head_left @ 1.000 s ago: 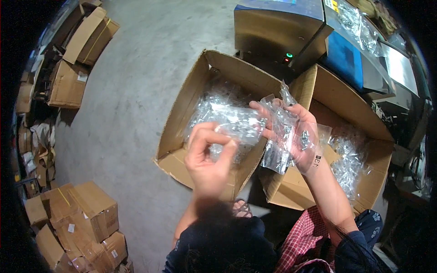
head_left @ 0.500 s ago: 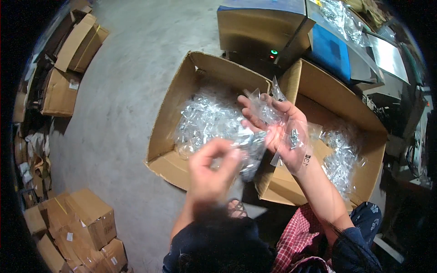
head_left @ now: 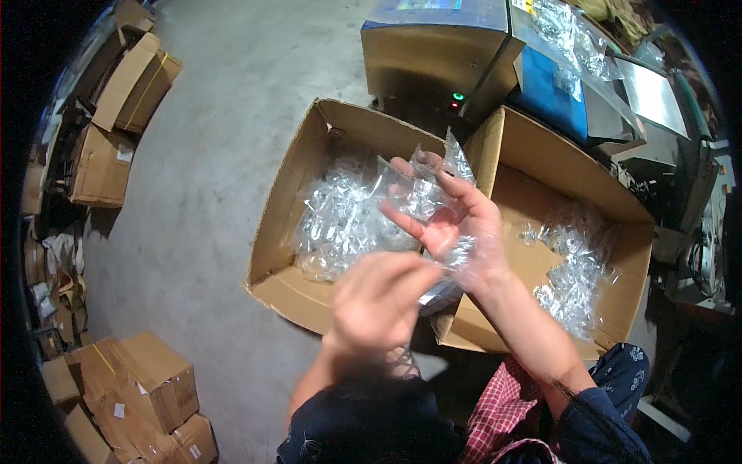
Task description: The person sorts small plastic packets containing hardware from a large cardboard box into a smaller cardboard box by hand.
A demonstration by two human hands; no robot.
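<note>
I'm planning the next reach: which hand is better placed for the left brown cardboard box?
Probably the left hand, its grip blurred: it's at the near side of the left brown cardboard box, while the right hand holds clear plastic bags.

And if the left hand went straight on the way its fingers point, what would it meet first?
Probably the small clear plastic packet by the right hand; blur and depth leave unclear whether the left hand touches it.

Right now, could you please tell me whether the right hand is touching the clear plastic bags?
Touching: the head view shows the right hand with clear plastic bags held between its thumb and fingers.
</note>
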